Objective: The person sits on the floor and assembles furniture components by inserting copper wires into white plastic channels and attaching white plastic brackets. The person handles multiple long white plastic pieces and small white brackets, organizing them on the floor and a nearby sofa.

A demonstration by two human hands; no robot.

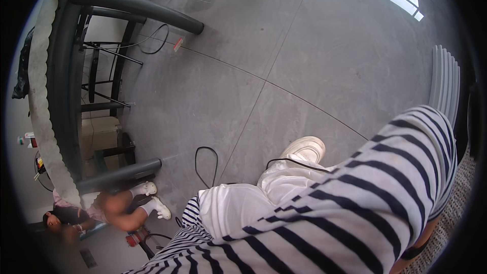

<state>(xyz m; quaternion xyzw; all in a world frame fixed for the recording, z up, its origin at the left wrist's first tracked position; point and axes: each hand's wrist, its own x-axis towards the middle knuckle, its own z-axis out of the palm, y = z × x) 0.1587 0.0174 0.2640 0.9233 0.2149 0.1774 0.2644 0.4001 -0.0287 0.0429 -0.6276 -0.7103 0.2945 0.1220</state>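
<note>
Neither of my hands shows. My right arm, in a white and navy striped sleeve (401, 172), reaches across the lower right and bends at the elbow. Below the cuff a bit of forearm with a black band (418, 250) passes out at the lower edge, beside a grey woven surface (444, 228). Striped cloth (192, 216) also shows left of my white trousers (228, 208). One white shoe (304, 149) of mine rests on the floor. A thin black cord (207, 148) loops near my legs, and what my hands hold is hidden.
A long table with dark legs (137, 7) and a pale scalloped cover (40, 71) runs along the left. A person (71, 213) sits at its near end. Grey polished floor (329, 61) spreads ahead. Ribbed grey panels (445, 81) stand at right, and a cable (165, 40) lies by the table.
</note>
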